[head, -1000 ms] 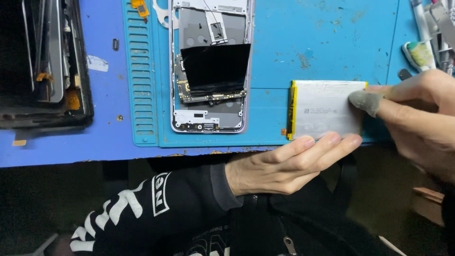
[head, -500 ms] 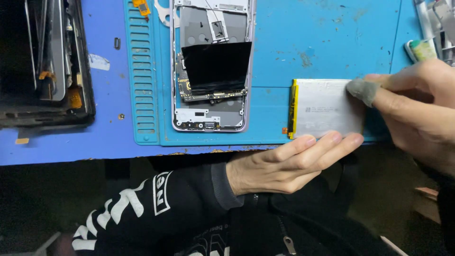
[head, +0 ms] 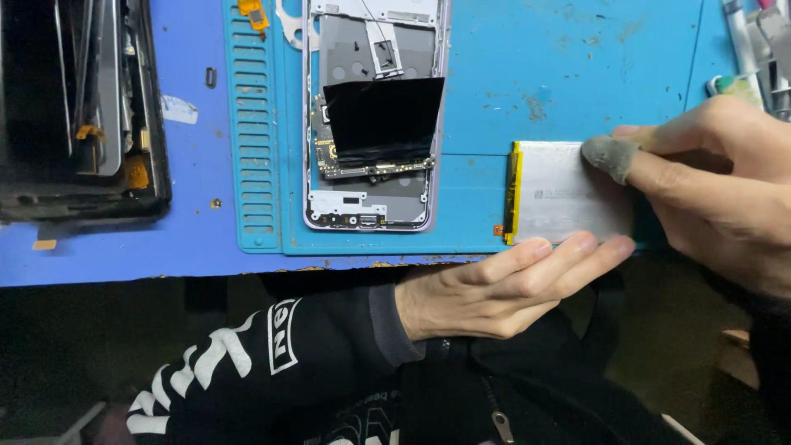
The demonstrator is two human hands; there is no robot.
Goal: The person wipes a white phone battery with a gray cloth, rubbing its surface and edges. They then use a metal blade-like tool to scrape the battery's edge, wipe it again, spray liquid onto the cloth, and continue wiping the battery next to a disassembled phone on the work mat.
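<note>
step: I read this as battery handling beside a stripped phone, the cell out of the chassis and being steadied on the mat
battery: flat silver battery [head: 568, 194] lies at the near right edge of the teal work mat [head: 527, 74], yellow strip along its left end, small orange tab at the lower left corner
left hand: left hand [head: 494, 288] comes up from below the bench edge, fingers extended and close together, fingertips resting along the battery's near edge; nothing gripped
right hand: right hand [head: 717, 181] reaches in from the right, fingers curled, one fingertip in a grey finger cot [head: 610, 156] pressing on the battery's top right corner; I see no tool in it, though the palm side is hidden so I can't fully tell
phone: opened phone frame [head: 375, 115] sits well left of the battery, upright on the mat, black sheet [head: 383, 115] across its middle, circuit board showing below that
other: dark tray of parts [head: 78, 107] at far left on the blue bench [head: 189, 189], tools [head: 762, 41] at top right corner
next move: in my judgement it calls for a firm pinch on both long edges before any lift, keeping the cell flat, no bending
risk: battery overhangs close to the bench edge, a slip could drop it
</note>
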